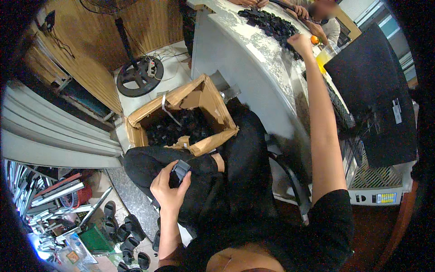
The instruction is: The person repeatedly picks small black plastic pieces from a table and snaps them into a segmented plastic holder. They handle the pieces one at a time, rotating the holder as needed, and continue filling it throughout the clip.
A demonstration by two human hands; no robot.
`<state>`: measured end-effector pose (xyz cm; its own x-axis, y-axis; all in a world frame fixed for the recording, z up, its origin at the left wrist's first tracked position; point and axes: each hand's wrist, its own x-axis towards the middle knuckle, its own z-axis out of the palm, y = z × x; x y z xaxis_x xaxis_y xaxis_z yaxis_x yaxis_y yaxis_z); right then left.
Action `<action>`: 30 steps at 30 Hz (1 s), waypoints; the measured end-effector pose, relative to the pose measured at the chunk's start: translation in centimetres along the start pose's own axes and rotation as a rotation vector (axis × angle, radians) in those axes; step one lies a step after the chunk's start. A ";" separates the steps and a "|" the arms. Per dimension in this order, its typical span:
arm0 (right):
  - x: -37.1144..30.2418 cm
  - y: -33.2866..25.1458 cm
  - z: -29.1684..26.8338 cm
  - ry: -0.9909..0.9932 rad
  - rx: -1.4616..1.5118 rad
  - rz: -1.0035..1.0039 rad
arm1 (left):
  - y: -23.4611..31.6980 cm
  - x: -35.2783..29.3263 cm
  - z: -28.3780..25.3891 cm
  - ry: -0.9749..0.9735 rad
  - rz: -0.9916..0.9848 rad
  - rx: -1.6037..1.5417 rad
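My left hand (pixel 168 188) is closed around a small dark grey blocky plastic piece (pixel 181 169), held above my lap. My right arm stretches far across to the white table (pixel 253 52). There my right hand (pixel 301 44) hangs by the near end of a long heap of small black parts (pixel 269 25). Its fingers are curled, and what they hold, if anything, is hidden. Just in front of my knees stands an open cardboard box (pixel 214 141) with many small black parts (pixel 179 129) inside.
Another person's hands (pixel 301 11) work across the heap. A cup of yellow drink (pixel 324 59), an orange fruit (pixel 315 40), a keyboard (pixel 340 106) and a black monitor (pixel 376 99) line the right. A fan base (pixel 139 77) stands behind the box; sandals (pixel 129 229) and metal strips (pixel 50 204) lie lower left.
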<state>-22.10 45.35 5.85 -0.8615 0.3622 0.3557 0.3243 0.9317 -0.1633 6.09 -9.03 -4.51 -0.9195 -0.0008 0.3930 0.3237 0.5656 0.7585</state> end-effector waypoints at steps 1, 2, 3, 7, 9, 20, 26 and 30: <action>-0.2 0.2 0.6 0.047 0.008 -0.141 | -0.1 0.0 0.1 0.006 0.008 -0.002; -0.7 -0.1 1.5 0.131 0.003 -0.185 | -0.1 0.1 0.2 0.006 0.013 -0.004; -1.1 -0.4 2.0 0.225 -0.013 -0.206 | -0.2 0.1 0.3 0.005 0.018 -0.004; -1.8 -1.8 2.5 0.227 -0.213 -0.162 | -0.3 0.0 0.5 -0.009 0.023 0.016; -1.6 -1.7 2.2 0.178 -0.240 -0.148 | -0.5 0.0 0.4 -0.022 0.001 0.028; 0.1 -1.2 2.0 0.139 -0.199 -0.136 | -0.6 -0.1 0.5 0.008 -0.005 0.019; 0.2 -1.6 2.0 0.094 -0.132 0.025 | -1.0 -0.1 0.6 0.037 0.009 -0.001; 0.1 -0.9 2.2 0.085 -0.147 -0.062 | -1.0 -0.2 0.5 0.031 0.030 0.018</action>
<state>-23.33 44.49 3.96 -0.8479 0.2986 0.4382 0.3302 0.9439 -0.0042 5.83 -9.21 -5.62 -0.9021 -0.0096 0.4314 0.3464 0.5802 0.7372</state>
